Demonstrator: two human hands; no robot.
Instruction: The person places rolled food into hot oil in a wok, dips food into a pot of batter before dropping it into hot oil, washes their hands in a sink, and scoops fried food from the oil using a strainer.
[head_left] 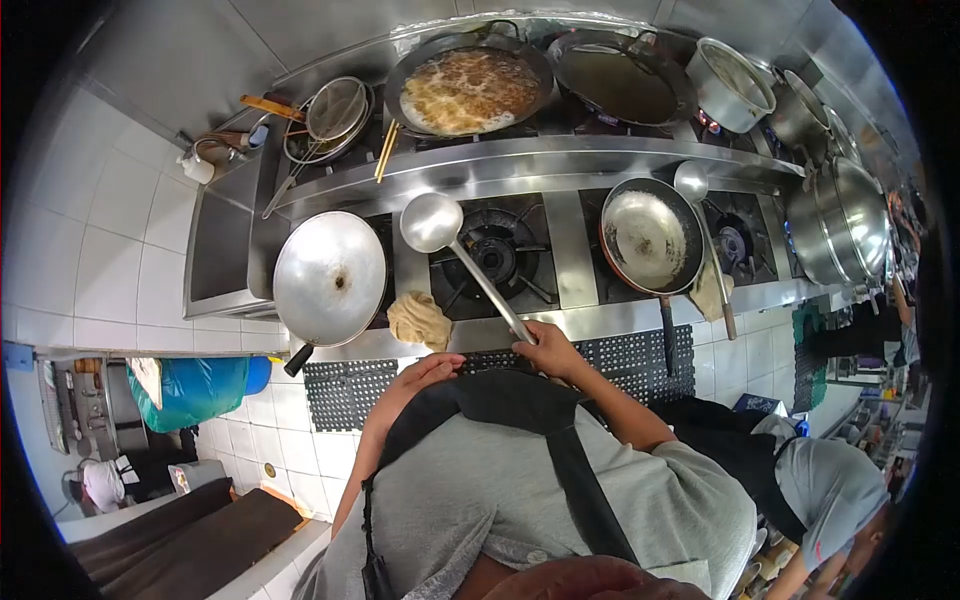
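My right hand (550, 352) is closed around the handle end of a large metal ladle (432, 222). The ladle reaches across the front burner (494, 250), its bowl tipped up to the left. In front of the apron, my left hand (430, 371) has its fingers stretched out and holds nothing I can see. Just above that hand, a crumpled beige cloth (420, 320) lies at the stove's front edge. To its left rests a pale metal wok (331, 280) with a black handle. Right of the burner sits a frying pan (652, 236), its base pale and marked.
At the back, bubbling oil fills a wok (470, 80), beside a dark wok (622, 80) and a pot (730, 85). Chopsticks (387, 150) and a strainer (337, 108) lie left. Another ladle (706, 225) is near the frying pan. A co-worker (825, 480) bends at the right.
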